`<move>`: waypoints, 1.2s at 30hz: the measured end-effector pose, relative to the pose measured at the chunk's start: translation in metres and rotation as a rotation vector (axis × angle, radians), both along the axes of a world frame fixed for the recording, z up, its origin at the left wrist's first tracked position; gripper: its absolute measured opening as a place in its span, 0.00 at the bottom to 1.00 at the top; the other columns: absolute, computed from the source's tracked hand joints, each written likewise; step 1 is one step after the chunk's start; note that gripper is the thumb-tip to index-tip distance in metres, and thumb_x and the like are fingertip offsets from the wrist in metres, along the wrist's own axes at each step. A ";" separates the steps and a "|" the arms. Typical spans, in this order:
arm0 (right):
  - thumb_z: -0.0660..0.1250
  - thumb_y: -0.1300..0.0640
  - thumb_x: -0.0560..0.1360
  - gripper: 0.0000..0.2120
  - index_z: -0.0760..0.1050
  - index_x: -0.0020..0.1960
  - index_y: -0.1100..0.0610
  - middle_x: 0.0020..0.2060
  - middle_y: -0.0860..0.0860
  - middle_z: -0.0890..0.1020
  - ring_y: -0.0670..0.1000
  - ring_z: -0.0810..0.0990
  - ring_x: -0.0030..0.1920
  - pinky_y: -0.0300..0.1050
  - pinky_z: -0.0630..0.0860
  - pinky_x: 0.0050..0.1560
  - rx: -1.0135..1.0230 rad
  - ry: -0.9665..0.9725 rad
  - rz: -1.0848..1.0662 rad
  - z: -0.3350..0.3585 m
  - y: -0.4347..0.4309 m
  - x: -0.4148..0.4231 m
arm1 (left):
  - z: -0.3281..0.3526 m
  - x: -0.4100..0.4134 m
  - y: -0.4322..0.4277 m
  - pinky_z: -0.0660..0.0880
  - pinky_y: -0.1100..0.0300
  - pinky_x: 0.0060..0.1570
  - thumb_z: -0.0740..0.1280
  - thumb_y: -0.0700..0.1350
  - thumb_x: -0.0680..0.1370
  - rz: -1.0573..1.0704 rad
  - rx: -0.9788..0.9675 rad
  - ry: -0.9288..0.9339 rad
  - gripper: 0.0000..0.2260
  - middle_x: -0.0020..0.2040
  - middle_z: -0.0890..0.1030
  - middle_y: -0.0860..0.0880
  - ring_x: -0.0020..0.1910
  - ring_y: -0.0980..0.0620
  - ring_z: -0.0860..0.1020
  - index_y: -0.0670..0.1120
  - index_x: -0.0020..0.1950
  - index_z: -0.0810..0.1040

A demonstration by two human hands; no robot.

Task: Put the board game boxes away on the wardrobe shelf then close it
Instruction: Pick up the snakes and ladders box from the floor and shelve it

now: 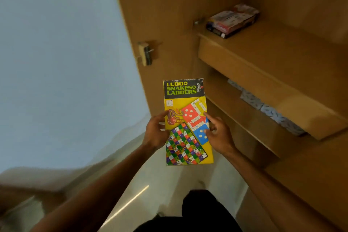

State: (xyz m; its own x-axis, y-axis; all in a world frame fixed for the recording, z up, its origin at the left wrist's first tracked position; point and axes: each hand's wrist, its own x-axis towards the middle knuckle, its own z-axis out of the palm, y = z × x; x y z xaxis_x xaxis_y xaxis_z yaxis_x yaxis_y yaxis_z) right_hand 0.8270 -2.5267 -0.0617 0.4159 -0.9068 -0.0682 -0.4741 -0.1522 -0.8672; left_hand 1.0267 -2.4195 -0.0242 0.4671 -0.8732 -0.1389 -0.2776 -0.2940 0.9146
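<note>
A yellow Ludo box [186, 118] is held flat out in front of the open wardrobe, below the level of the upper shelf [278, 47] and just left of the shelf edges. The left hand [155, 133] grips its left long edge, thumb on top near the snake picture, and the right hand [218, 135] pinches the right edge with its fingers [208, 116] spread over the printed face; both hands are closed on the box, each at about mid-length, so the titled end sticks out well past them. A second box [232, 20] already lies on the upper shelf, pushed toward the back left corner near the door hinge side, and the picture there is blurred, so its title cannot be read. Patterned blue packs [263, 105] fill the slot beneath. The door [160, 24] stands open to the left, its latch [146, 52] facing inward. The job looks roughly half done: one box stored, this one to lift and slide in, then the door to shut. The risk lies in the lift, as I judge it. The box is thin and wide, so its far end may catch the thick front lip of the shelf and tip out of a light pinch. If pushed in hard, it may shove the stored box askew against the wall. Left hanging over the lip, it could block the door from closing.
</note>
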 end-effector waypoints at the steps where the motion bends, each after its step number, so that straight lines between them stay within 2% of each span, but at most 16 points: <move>1: 0.66 0.67 0.75 0.28 0.69 0.71 0.48 0.58 0.51 0.74 0.52 0.81 0.51 0.52 0.83 0.48 0.009 -0.011 -0.049 -0.002 -0.029 0.000 | 0.004 0.003 -0.038 0.75 0.65 0.36 0.75 0.41 0.72 -0.038 -0.015 0.014 0.26 0.59 0.76 0.47 0.49 0.52 0.77 0.47 0.69 0.73; 4: 0.67 0.67 0.74 0.29 0.70 0.70 0.45 0.58 0.52 0.75 0.56 0.82 0.52 0.58 0.82 0.48 -0.006 -0.054 -0.127 -0.006 -0.106 -0.004 | 0.016 0.004 -0.131 0.72 0.75 0.35 0.74 0.37 0.72 -0.142 -0.104 0.011 0.22 0.51 0.78 0.53 0.45 0.59 0.76 0.47 0.65 0.76; 5: 0.67 0.67 0.74 0.29 0.70 0.69 0.44 0.59 0.52 0.76 0.57 0.82 0.52 0.58 0.82 0.48 -0.025 -0.060 -0.142 -0.002 -0.128 -0.004 | 0.021 0.004 -0.157 0.73 0.75 0.34 0.73 0.36 0.72 -0.171 -0.126 0.014 0.21 0.49 0.77 0.56 0.44 0.59 0.76 0.48 0.63 0.76; 8: 0.65 0.69 0.75 0.27 0.70 0.70 0.51 0.59 0.51 0.75 0.54 0.81 0.54 0.44 0.83 0.46 -0.008 -0.084 -0.204 0.016 -0.206 -0.004 | 0.029 0.006 -0.247 0.74 0.75 0.35 0.72 0.35 0.73 -0.213 -0.155 0.017 0.21 0.48 0.74 0.62 0.44 0.62 0.75 0.48 0.64 0.75; 10: 0.65 0.70 0.75 0.26 0.70 0.70 0.53 0.58 0.51 0.74 0.53 0.80 0.52 0.47 0.83 0.48 -0.026 -0.066 -0.245 0.026 -0.247 -0.004 | 0.035 0.006 -0.293 0.73 0.75 0.37 0.73 0.35 0.73 -0.227 -0.176 0.005 0.20 0.48 0.75 0.62 0.44 0.64 0.75 0.49 0.63 0.76; 12: 0.65 0.70 0.75 0.26 0.70 0.70 0.53 0.59 0.53 0.74 0.52 0.80 0.53 0.50 0.82 0.51 -0.047 -0.083 -0.254 0.036 -0.293 -0.004 | 0.038 0.008 -0.342 0.75 0.68 0.39 0.73 0.37 0.73 -0.226 -0.182 0.022 0.19 0.48 0.76 0.62 0.45 0.62 0.76 0.49 0.62 0.76; 16: 0.65 0.70 0.76 0.25 0.70 0.71 0.55 0.60 0.51 0.73 0.47 0.77 0.56 0.35 0.77 0.47 -0.046 -0.062 -0.297 0.052 -0.380 0.001 | 0.042 0.016 -0.443 0.82 0.52 0.43 0.75 0.43 0.72 -0.206 -0.130 0.007 0.20 0.54 0.81 0.52 0.50 0.52 0.80 0.51 0.63 0.78; 19: 0.63 0.71 0.76 0.24 0.70 0.70 0.55 0.63 0.52 0.75 0.50 0.76 0.63 0.42 0.78 0.55 -0.010 -0.154 -0.357 0.062 -0.438 0.008 | 0.048 0.025 -0.516 0.81 0.45 0.51 0.74 0.49 0.71 -0.254 -0.151 -0.008 0.18 0.57 0.82 0.47 0.54 0.48 0.81 0.53 0.60 0.79; 21: 0.63 0.71 0.76 0.23 0.70 0.69 0.56 0.62 0.53 0.77 0.51 0.77 0.62 0.47 0.78 0.58 -0.007 -0.179 -0.375 0.067 -0.475 0.012 | 0.045 0.031 -0.562 0.79 0.46 0.56 0.73 0.54 0.69 -0.308 -0.170 -0.038 0.14 0.57 0.83 0.48 0.55 0.47 0.81 0.58 0.54 0.80; 23: 0.63 0.70 0.76 0.22 0.71 0.69 0.56 0.59 0.52 0.79 0.51 0.79 0.59 0.48 0.78 0.57 0.006 -0.177 -0.404 0.074 -0.512 0.017 | 0.054 0.034 -0.601 0.78 0.48 0.58 0.73 0.50 0.70 -0.349 -0.164 -0.057 0.12 0.57 0.83 0.48 0.57 0.47 0.81 0.56 0.53 0.81; 26: 0.64 0.69 0.76 0.21 0.73 0.67 0.56 0.59 0.56 0.81 0.52 0.80 0.56 0.46 0.78 0.54 0.003 -0.181 -0.466 0.078 -0.559 0.025 | 0.075 0.036 -0.645 0.81 0.56 0.49 0.76 0.39 0.71 -0.426 -0.068 0.117 0.24 0.59 0.80 0.50 0.55 0.50 0.80 0.46 0.65 0.76; 28: 0.65 0.70 0.75 0.20 0.74 0.65 0.58 0.59 0.57 0.80 0.53 0.80 0.56 0.47 0.78 0.56 0.005 -0.220 -0.498 0.082 -0.581 0.031 | 0.084 0.045 -0.665 0.79 0.63 0.49 0.77 0.36 0.69 -0.608 0.007 0.154 0.31 0.60 0.76 0.53 0.58 0.52 0.78 0.46 0.69 0.71; 31: 0.65 0.71 0.74 0.19 0.75 0.63 0.59 0.58 0.55 0.80 0.55 0.80 0.57 0.54 0.78 0.60 0.007 -0.237 -0.486 0.087 -0.601 0.037 | 0.088 0.062 -0.681 0.69 0.57 0.68 0.83 0.40 0.61 -0.934 0.113 -0.147 0.48 0.72 0.61 0.54 0.73 0.52 0.64 0.51 0.76 0.62; 33: 0.66 0.71 0.73 0.19 0.78 0.59 0.53 0.57 0.53 0.81 0.56 0.81 0.57 0.58 0.78 0.60 0.000 -0.247 -0.444 0.086 -0.606 0.039 | 0.087 0.070 -0.690 0.60 0.58 0.73 0.84 0.42 0.58 -0.986 0.092 -0.309 0.53 0.74 0.54 0.54 0.73 0.55 0.58 0.49 0.77 0.60; 35: 0.67 0.71 0.72 0.20 0.78 0.56 0.49 0.58 0.56 0.81 0.56 0.80 0.59 0.56 0.77 0.61 -0.010 -0.268 -0.420 0.083 -0.606 0.041 | 0.085 0.079 -0.697 0.61 0.55 0.73 0.84 0.46 0.56 -0.932 0.006 -0.429 0.52 0.74 0.57 0.51 0.73 0.53 0.59 0.47 0.76 0.64; 36: 0.67 0.71 0.73 0.19 0.78 0.57 0.51 0.60 0.57 0.80 0.55 0.79 0.59 0.52 0.77 0.60 -0.025 -0.266 -0.400 0.084 -0.604 0.042 | 0.081 0.083 -0.700 0.64 0.53 0.72 0.84 0.49 0.56 -0.867 -0.055 -0.504 0.49 0.73 0.61 0.49 0.72 0.51 0.62 0.46 0.74 0.68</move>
State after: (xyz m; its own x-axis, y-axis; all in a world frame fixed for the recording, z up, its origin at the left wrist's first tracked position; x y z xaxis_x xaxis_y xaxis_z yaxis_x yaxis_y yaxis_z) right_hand 0.8688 -3.1304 0.0219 0.0338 -0.9993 0.0174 -0.2618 -0.0257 -0.9648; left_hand 1.1099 -3.1193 0.0572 -0.3403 -0.9390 -0.0499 -0.7344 0.2322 0.6377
